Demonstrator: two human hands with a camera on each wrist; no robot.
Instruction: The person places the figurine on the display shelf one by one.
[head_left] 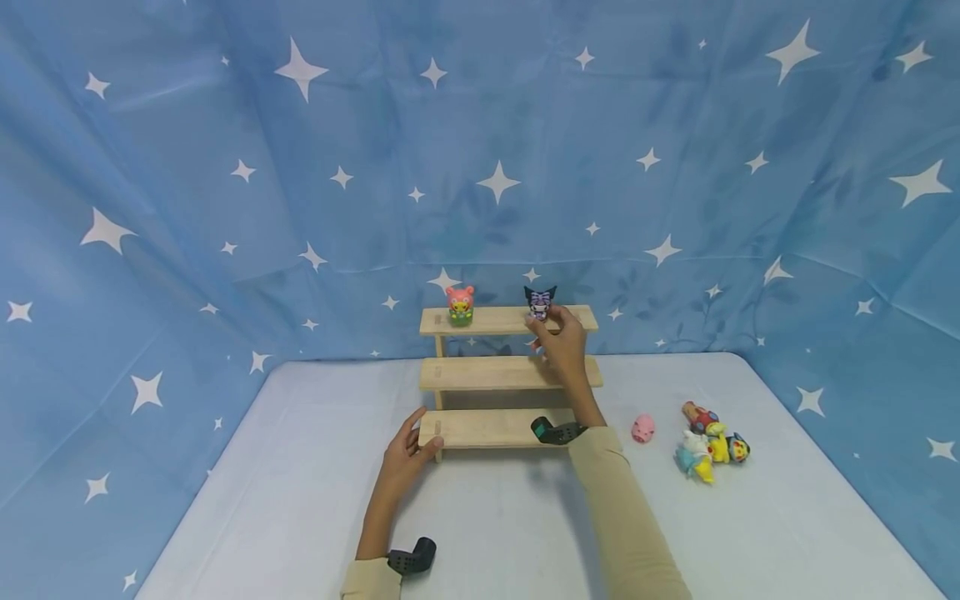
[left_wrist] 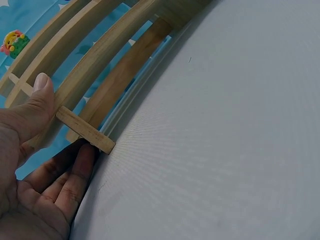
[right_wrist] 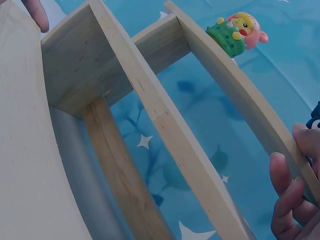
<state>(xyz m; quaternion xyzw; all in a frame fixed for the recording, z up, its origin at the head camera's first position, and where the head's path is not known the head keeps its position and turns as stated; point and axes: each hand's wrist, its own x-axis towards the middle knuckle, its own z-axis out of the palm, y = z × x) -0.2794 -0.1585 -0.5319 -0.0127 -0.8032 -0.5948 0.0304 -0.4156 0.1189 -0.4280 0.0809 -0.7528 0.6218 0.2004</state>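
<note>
A three-tier wooden shelf [head_left: 480, 427] stands on the white table. At the left end of its lowest board, my left hand [head_left: 401, 462] grips the wood; the left wrist view has the thumb [left_wrist: 42, 95] over the board and the fingers by the side support. My right hand [head_left: 566, 346] pinches a small figurine with black pointed ears [head_left: 540, 304] at the top board, right of centre. Only a sliver of that figurine [right_wrist: 315, 121] enters the right wrist view. Further left on the top board stands a pink-hooded figurine with a green body [head_left: 461, 307].
Right of the shelf, a pink pig figurine [head_left: 642, 428] lies on the white table [head_left: 300, 500]. Beyond it is a cluster of several figurines, among them a white and light-blue one [head_left: 693, 454] and a yellow one [head_left: 718, 447]. A blue star-patterned curtain [head_left: 375, 167] hangs behind.
</note>
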